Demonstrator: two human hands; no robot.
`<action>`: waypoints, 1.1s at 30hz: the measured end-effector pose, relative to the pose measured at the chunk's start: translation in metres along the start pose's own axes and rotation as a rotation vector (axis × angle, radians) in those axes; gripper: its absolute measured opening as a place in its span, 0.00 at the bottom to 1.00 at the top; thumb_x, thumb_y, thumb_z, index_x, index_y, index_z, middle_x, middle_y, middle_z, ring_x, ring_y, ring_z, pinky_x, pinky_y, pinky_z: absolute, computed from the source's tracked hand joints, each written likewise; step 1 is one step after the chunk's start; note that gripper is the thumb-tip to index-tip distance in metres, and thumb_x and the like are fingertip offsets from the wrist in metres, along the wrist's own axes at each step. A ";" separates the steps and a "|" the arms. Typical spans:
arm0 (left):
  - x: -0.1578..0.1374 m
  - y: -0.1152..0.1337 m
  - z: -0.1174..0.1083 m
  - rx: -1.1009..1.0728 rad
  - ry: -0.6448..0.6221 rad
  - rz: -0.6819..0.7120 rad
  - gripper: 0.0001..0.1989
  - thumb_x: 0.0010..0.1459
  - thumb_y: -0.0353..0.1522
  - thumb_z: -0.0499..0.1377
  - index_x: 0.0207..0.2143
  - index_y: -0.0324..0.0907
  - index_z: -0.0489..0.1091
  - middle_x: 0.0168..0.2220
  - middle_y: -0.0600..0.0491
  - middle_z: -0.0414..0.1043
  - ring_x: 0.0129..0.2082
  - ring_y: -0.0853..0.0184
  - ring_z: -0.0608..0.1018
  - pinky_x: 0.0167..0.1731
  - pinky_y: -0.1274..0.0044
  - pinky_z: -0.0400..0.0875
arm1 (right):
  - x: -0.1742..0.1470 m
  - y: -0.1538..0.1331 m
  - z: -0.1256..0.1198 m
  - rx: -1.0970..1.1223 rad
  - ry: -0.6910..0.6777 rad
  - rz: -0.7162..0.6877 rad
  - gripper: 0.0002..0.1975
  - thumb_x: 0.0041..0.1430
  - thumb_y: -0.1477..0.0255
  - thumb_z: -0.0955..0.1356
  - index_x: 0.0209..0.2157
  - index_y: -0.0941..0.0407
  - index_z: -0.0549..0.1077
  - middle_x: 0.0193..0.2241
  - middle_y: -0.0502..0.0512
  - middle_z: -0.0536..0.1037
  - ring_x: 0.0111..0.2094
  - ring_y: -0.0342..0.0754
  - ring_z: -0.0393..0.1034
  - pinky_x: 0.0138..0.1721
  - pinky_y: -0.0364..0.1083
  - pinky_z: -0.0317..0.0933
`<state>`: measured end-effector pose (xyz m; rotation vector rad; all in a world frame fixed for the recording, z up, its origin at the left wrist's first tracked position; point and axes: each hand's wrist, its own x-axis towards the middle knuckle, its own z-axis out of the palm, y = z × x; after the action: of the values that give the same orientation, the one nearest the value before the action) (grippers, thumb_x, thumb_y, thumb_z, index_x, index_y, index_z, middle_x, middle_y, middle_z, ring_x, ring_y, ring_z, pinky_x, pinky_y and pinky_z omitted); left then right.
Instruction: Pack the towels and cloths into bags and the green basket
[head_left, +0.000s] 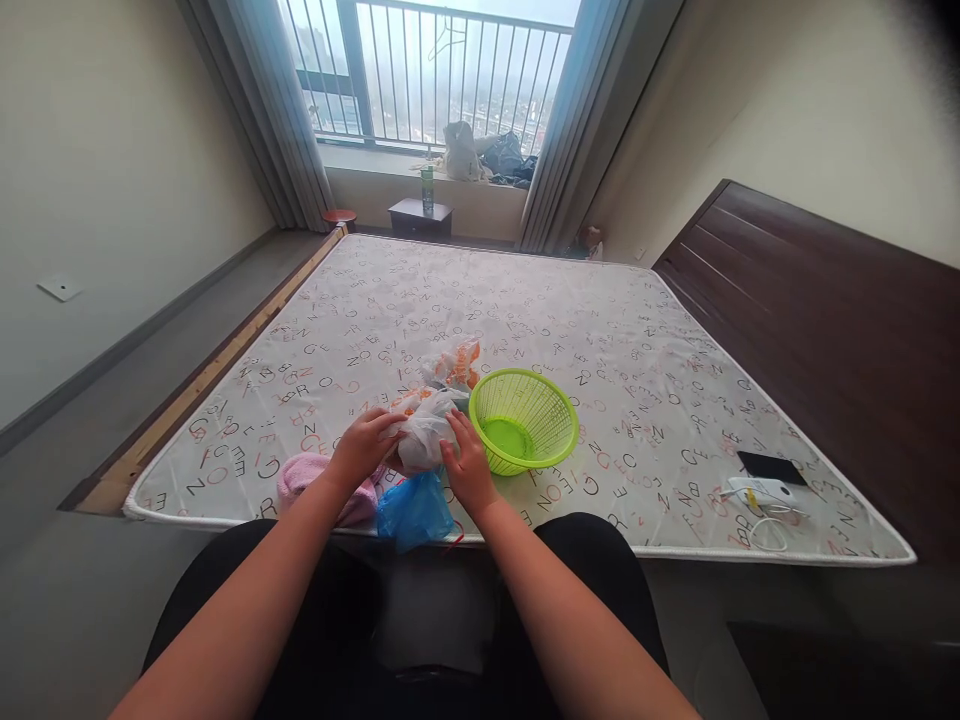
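Note:
Between my two hands is a crumpled white plastic bag (424, 436), held just above the near edge of the mattress. My left hand (366, 445) grips its left side with bent fingers. On its right side, my right hand (466, 462) presses with thumb and fingers. Another white bag with orange print (456, 365) lies right behind it. A blue plastic bag (415, 512) sits below my hands at the mattress edge, and a folded pink towel (304, 475) lies partly behind my left forearm. Beside my right hand stands a green plastic basket (559, 445), with nothing visible inside.
The letter-printed mattress (525, 300) fills the middle, with a wooden bed rail (225, 385) at left and a dark headboard (810, 270) at right. A white power strip with cable (761, 492) and a black flat object (771, 467) lie at right. A nightstand (420, 215) stands beyond.

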<state>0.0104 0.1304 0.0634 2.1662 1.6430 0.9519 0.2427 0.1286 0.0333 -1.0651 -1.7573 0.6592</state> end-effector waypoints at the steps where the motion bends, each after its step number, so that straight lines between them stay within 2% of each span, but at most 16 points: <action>1: -0.001 0.001 0.004 0.002 -0.015 0.023 0.12 0.64 0.36 0.59 0.48 0.46 0.77 0.43 0.49 0.77 0.43 0.62 0.78 0.47 0.71 0.73 | 0.001 0.000 0.000 -0.011 -0.017 -0.016 0.21 0.71 0.65 0.62 0.61 0.53 0.70 0.63 0.59 0.70 0.65 0.53 0.61 0.67 0.57 0.54; 4: -0.005 0.004 0.014 0.007 -0.038 0.076 0.12 0.65 0.33 0.58 0.48 0.46 0.77 0.43 0.50 0.77 0.44 0.63 0.78 0.48 0.72 0.73 | 0.001 0.003 0.001 -0.060 -0.062 -0.019 0.16 0.70 0.65 0.64 0.55 0.52 0.75 0.54 0.58 0.77 0.58 0.53 0.70 0.62 0.55 0.60; 9: -0.007 0.011 0.024 0.023 -0.034 0.140 0.09 0.65 0.32 0.58 0.43 0.46 0.77 0.42 0.50 0.78 0.44 0.62 0.78 0.48 0.71 0.71 | -0.002 0.014 0.004 -0.140 -0.075 0.108 0.15 0.64 0.67 0.69 0.51 0.55 0.76 0.48 0.60 0.79 0.50 0.55 0.74 0.54 0.55 0.66; 11: -0.007 0.014 0.026 0.034 -0.026 0.126 0.08 0.64 0.31 0.58 0.40 0.46 0.77 0.41 0.50 0.78 0.43 0.62 0.78 0.48 0.71 0.71 | -0.003 0.017 0.006 -0.147 -0.107 0.152 0.13 0.63 0.70 0.69 0.49 0.55 0.76 0.46 0.59 0.80 0.47 0.54 0.74 0.52 0.53 0.67; 14: -0.008 0.018 0.026 0.021 0.030 0.017 0.06 0.62 0.30 0.58 0.37 0.46 0.76 0.38 0.51 0.78 0.42 0.61 0.78 0.46 0.70 0.71 | -0.002 0.018 0.006 -0.170 -0.131 0.174 0.11 0.62 0.74 0.66 0.45 0.54 0.75 0.44 0.58 0.80 0.45 0.53 0.74 0.49 0.52 0.66; 17: -0.005 0.019 0.021 -0.067 0.186 -0.191 0.05 0.60 0.35 0.60 0.36 0.45 0.74 0.36 0.51 0.77 0.39 0.61 0.78 0.44 0.71 0.71 | 0.003 0.017 0.001 -0.177 -0.083 0.186 0.09 0.63 0.74 0.64 0.42 0.54 0.74 0.41 0.58 0.79 0.42 0.52 0.73 0.46 0.50 0.65; 22: 0.006 0.005 -0.005 -0.305 0.589 -0.642 0.14 0.57 0.44 0.63 0.32 0.42 0.70 0.28 0.55 0.71 0.28 0.66 0.72 0.30 0.75 0.67 | 0.011 0.021 -0.008 -0.163 -0.035 0.220 0.06 0.61 0.73 0.62 0.35 0.54 0.71 0.32 0.54 0.75 0.34 0.50 0.69 0.38 0.46 0.60; 24: 0.009 -0.004 -0.016 -0.425 0.727 -0.723 0.15 0.57 0.45 0.62 0.33 0.42 0.67 0.27 0.57 0.68 0.25 0.69 0.69 0.27 0.77 0.65 | 0.011 0.024 -0.008 -0.174 -0.030 0.236 0.06 0.59 0.73 0.61 0.33 0.54 0.69 0.30 0.52 0.74 0.32 0.49 0.67 0.36 0.45 0.58; 26: 0.011 -0.012 -0.022 -0.514 0.801 -0.745 0.16 0.58 0.45 0.61 0.33 0.42 0.65 0.26 0.59 0.65 0.24 0.71 0.66 0.25 0.78 0.64 | 0.008 0.024 -0.006 -0.199 -0.059 0.243 0.05 0.57 0.74 0.61 0.32 0.54 0.68 0.28 0.51 0.72 0.31 0.48 0.66 0.35 0.45 0.58; 29: 0.010 -0.014 -0.022 -0.510 0.767 -0.732 0.17 0.60 0.47 0.58 0.33 0.43 0.63 0.26 0.60 0.63 0.23 0.71 0.65 0.25 0.78 0.63 | 0.003 0.019 -0.001 -0.245 -0.124 0.216 0.06 0.54 0.75 0.62 0.34 0.55 0.69 0.31 0.53 0.73 0.33 0.49 0.67 0.37 0.46 0.60; 33: 0.007 -0.002 -0.012 -0.419 0.619 -0.642 0.17 0.61 0.46 0.58 0.32 0.42 0.66 0.26 0.57 0.66 0.25 0.69 0.67 0.25 0.79 0.62 | 0.000 0.011 0.002 -0.218 -0.108 0.156 0.19 0.57 0.71 0.65 0.51 0.57 0.69 0.46 0.62 0.76 0.46 0.55 0.71 0.48 0.51 0.64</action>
<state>0.0023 0.1357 0.0742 1.0054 1.9611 1.6343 0.2450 0.1334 0.0240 -1.3482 -1.8847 0.6409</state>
